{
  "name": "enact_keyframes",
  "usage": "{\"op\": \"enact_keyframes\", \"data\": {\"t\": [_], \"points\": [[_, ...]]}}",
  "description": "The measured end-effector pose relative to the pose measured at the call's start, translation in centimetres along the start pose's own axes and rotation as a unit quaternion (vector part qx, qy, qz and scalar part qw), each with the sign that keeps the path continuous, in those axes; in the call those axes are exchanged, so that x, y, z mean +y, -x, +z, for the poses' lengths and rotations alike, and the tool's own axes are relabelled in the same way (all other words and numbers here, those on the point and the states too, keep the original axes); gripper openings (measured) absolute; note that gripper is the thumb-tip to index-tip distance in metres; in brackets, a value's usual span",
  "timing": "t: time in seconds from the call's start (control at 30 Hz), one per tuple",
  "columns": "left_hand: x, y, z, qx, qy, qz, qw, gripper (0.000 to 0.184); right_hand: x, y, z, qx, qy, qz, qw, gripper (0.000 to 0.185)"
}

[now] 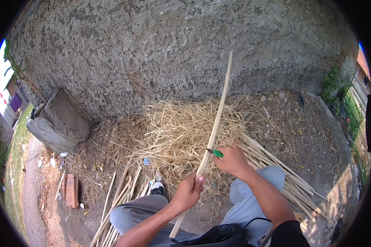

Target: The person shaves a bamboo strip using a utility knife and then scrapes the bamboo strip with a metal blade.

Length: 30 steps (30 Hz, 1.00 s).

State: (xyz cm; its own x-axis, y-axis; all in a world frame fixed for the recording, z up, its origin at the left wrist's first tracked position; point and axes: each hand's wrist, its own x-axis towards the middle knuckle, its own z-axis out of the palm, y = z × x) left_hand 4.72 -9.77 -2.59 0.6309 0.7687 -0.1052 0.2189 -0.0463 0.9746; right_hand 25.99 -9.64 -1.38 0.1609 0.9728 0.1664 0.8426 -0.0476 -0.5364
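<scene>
A long pale bamboo strip [219, 111] slants up from between the person's knees toward the wall. My left hand [188, 191] is wrapped round its lower part, with the thumb on top. In my right hand [231, 159] is a green-handled knife [217, 153], held in a closed grip. Its dark blade lies against the strip, a little above my left hand. Beneath the strip, a heap of thin shavings [181, 131] covers the ground.
A rough grey wall [169, 53] rises in front. At the left stand a concrete block [64, 121] and, lower down, a reddish brick [72, 191]. More strips lie beside the left leg [121, 195] and the right leg [292, 181]. A shoe [157, 189] shows near the shavings.
</scene>
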Motion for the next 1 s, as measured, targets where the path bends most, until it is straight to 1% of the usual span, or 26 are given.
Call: {"op": "enact_keyframes", "data": {"t": [0.03,0.1,0.13,0.2,0.23,0.27,0.3,0.33,0.4,0.53,0.6,0.63,0.7,0.73,0.8,0.83,0.9,0.93,1.0], "points": [[-0.8,-0.1,0.3,0.001,0.002,-0.001,1.000,0.027,-0.2,0.2,0.3,-0.002,0.001,-0.001,1.000,0.016],[-1.5,-0.3,0.8,0.086,-0.127,0.018,0.988,0.025,-0.9,0.6,1.1,-0.028,0.039,0.016,0.999,0.017],[-1.3,-0.4,1.0,0.088,-0.126,0.016,0.988,0.025,-1.4,0.8,1.2,-0.030,0.039,0.015,0.999,0.017],[-0.2,-0.8,1.0,0.112,-0.077,0.024,0.990,0.019,-2.2,1.3,1.3,-0.052,0.039,0.018,0.998,0.016],[0.4,-1.0,0.9,0.113,-0.077,0.024,0.990,0.019,-2.3,1.2,1.4,-0.052,0.039,0.017,0.998,0.016],[1.0,-1.2,0.8,0.071,0.058,-0.070,0.993,0.017,-2.2,1.1,1.6,-0.056,0.048,0.021,0.997,0.016],[1.3,-1.3,0.8,0.027,0.192,-0.161,0.968,0.015,-2.1,0.9,1.7,-0.061,0.058,0.025,0.996,0.016],[1.4,-1.3,0.9,0.028,0.193,-0.162,0.967,0.015,-1.7,0.7,1.9,-0.062,0.058,0.024,0.996,0.016],[1.1,-1.4,1.1,0.042,0.194,-0.126,0.972,0.013,-0.9,0.2,2.1,-0.018,0.051,0.013,0.998,0.015],[1.1,-1.6,0.8,0.023,0.183,-0.122,0.975,0.012,-0.5,0.0,1.8,-0.014,0.028,0.032,0.999,0.013],[1.9,-1.7,0.4,0.000,0.245,-0.213,0.946,0.017,-0.4,0.0,1.8,-0.001,0.028,0.011,1.000,0.013],[1.8,-1.9,0.2,0.000,0.244,-0.213,0.946,0.017,-0.4,-0.1,1.7,-0.001,0.028,0.010,1.000,0.013],[1.0,-2.5,0.0,-0.001,0.270,-0.287,0.919,0.026,-0.5,-0.1,1.6,-0.016,0.026,0.009,0.999,0.012],[0.6,-2.6,0.0,0.000,0.271,-0.288,0.919,0.026,-0.6,0.1,1.7,-0.018,0.026,0.009,0.999,0.012],[0.2,-2.8,0.0,-0.012,0.218,-0.270,0.938,0.034,-0.7,0.2,2.0,-0.016,0.028,0.002,0.999,0.012],[0.1,-2.8,0.0,-0.012,0.218,-0.272,0.937,0.034,-0.6,0.3,2.3,-0.017,0.027,0.003,0.999,0.012],[0.2,-2.6,0.1,-0.016,0.150,-0.229,0.962,0.035,-0.5,0.2,2.9,-0.038,0.060,0.002,0.997,0.015],[0.2,-2.6,0.2,-0.016,0.149,-0.231,0.961,0.035,-0.6,0.2,3.0,-0.039,0.059,0.003,0.998,0.015],[0.2,-2.5,0.5,0.000,0.109,-0.204,0.973,0.035,-0.8,0.3,3.3,-0.051,0.097,-0.005,0.994,0.016]]}}
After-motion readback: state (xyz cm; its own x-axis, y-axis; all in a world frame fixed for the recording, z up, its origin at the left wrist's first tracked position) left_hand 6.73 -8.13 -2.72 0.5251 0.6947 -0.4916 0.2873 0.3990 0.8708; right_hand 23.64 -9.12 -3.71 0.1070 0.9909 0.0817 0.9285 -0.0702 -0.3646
